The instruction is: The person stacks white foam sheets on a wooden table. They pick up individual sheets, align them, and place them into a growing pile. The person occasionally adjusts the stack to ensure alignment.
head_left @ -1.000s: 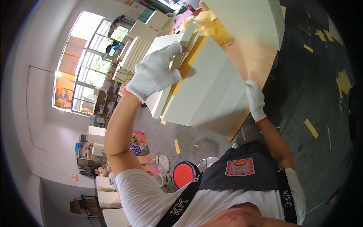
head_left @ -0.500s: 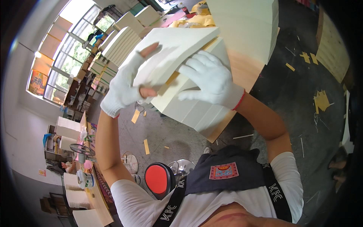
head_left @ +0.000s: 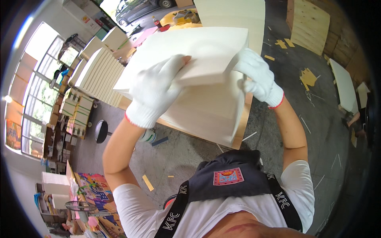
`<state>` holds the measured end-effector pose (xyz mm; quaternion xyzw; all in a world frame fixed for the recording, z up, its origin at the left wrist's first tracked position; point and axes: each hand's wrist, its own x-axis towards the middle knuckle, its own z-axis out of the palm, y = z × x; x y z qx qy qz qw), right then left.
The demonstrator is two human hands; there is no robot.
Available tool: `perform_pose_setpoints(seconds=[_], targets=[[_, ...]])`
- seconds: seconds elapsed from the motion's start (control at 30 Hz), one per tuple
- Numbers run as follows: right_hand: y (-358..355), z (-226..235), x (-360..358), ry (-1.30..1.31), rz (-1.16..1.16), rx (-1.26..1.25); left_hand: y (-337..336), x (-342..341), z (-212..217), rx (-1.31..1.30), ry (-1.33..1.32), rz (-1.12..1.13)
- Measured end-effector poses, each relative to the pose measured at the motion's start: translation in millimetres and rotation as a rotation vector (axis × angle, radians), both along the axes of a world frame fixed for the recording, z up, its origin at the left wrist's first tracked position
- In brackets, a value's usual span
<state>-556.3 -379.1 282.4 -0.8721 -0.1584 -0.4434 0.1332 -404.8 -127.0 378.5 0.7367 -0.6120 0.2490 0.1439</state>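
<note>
Gloves of white knitted cotton with red cuffs cover both hands in the head view. The left hand (head_left: 152, 93) lies flat with fingers spread on the near edge of a cream panel (head_left: 198, 53), a smooth, matte, rectangular board held raised and tilted. The right hand (head_left: 256, 73) is curled tight around the panel's right corner, fingers closed on its edge. Under it sits a stack of panels (head_left: 210, 113) of the same pale, squared kind on a wooden base. Further left stand rows of boards (head_left: 99, 73) on edge. The grey concrete floor (head_left: 317, 103) carries yellow wood scraps. A round black stool (head_left: 101, 131) stands at left.
</note>
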Motion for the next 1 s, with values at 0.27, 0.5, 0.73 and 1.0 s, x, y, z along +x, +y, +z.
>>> perform_pose_setpoints(seconds=[0.27, 0.5, 0.73, 1.0], targets=[[24, 0, 10, -0.027, -0.077, 0.108, 15, 83, 113, -0.466, 0.541, 0.217], [33, 4, 16, -0.021, -0.086, 0.052, 119, 300, 165, -0.958, 0.74, -0.163], [45, 40, -12, 0.334, -0.092, 0.274, 141, 411, 117, -1.063, 1.494, -0.282], [248, 104, 83, 0.317, -0.646, -0.328, 145, 450, 68, -1.147, 1.721, -0.38]])
